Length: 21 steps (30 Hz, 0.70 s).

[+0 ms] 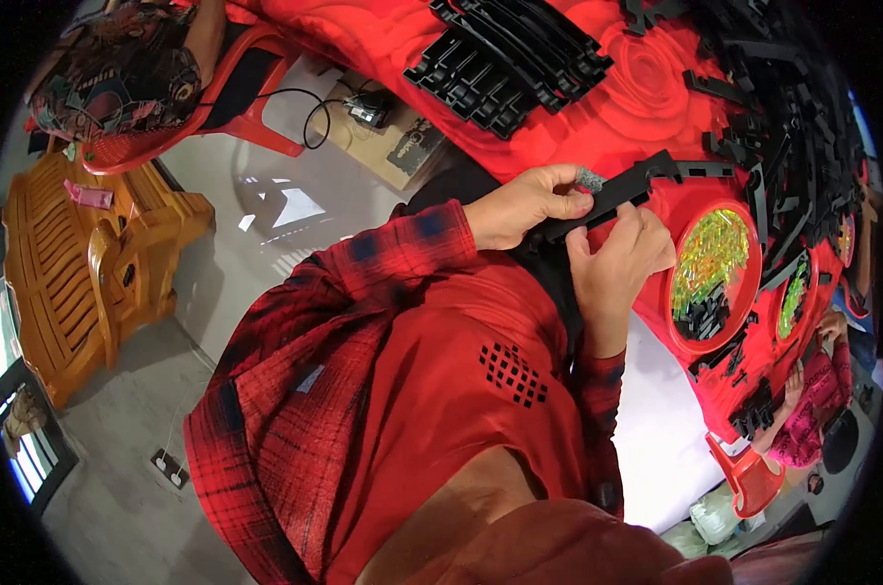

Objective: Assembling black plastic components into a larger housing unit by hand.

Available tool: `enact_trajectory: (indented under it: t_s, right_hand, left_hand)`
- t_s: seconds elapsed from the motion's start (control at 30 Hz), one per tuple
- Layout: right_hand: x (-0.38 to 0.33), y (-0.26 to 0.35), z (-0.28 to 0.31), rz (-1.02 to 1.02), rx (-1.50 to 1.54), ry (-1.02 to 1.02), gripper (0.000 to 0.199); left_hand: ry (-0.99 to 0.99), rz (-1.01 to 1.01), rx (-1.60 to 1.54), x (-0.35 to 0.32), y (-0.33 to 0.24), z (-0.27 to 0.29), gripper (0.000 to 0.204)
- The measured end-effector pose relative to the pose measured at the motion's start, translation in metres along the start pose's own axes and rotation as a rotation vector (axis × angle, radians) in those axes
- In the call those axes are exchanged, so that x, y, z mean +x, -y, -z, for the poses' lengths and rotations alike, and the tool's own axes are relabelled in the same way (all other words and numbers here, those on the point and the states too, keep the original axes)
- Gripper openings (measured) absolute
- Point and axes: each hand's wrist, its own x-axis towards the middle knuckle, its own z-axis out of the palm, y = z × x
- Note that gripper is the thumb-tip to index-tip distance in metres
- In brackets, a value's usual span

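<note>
Between my two hands lies a long, flat black plastic piece (617, 195) with a notched, hooked far end. My left hand (524, 207) is closed on its near part, the thumb lying on top. Something grey and fuzzy, seemingly a wrap, covers a fingertip of that hand. My right hand (622, 249) pinches the same piece along its near edge, fingers bent. Just beyond the hooked end, another black strip (707, 170) rests on the red tablecloth (646, 73). Whether anything small sits between my right fingertips is hidden.
Neatly stacked black plastic parts (505, 73) lie at the table's far side. Loose black parts (783, 127) heap up at the right. A red bowl (756, 278) holds yellow-green clear pieces and small black parts. Another person (807, 409) works at the right; a red chair (251, 107) stands far left.
</note>
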Motion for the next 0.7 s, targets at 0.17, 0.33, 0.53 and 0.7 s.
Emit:
enact_trajectory:
  t_s: [0.17, 0.33, 0.53, 0.7]
  right_hand:
    - [-0.001, -0.001, 0.0, -0.01, 0.033, 0.055, 0.063]
    - [0.005, 0.012, 0.011, -0.124, 0.539, 0.117, 0.079]
    - [0.019, 0.036, -0.012, -0.045, 0.341, 0.226, 0.07]
    - [0.044, 0.044, -0.02, 0.07, 0.352, 0.167, 0.049]
  left_hand:
    - [-0.019, -0.029, 0.0, 0.0, 0.007, 0.009, 0.025]
    - [-0.127, -0.268, -0.236, -0.012, -0.015, 0.012, 0.029]
    - [-0.048, -0.284, -0.401, -0.022, -0.029, 0.004, 0.033]
    - [-0.126, -0.41, -0.17, -0.029, -0.042, 0.023, 0.038]
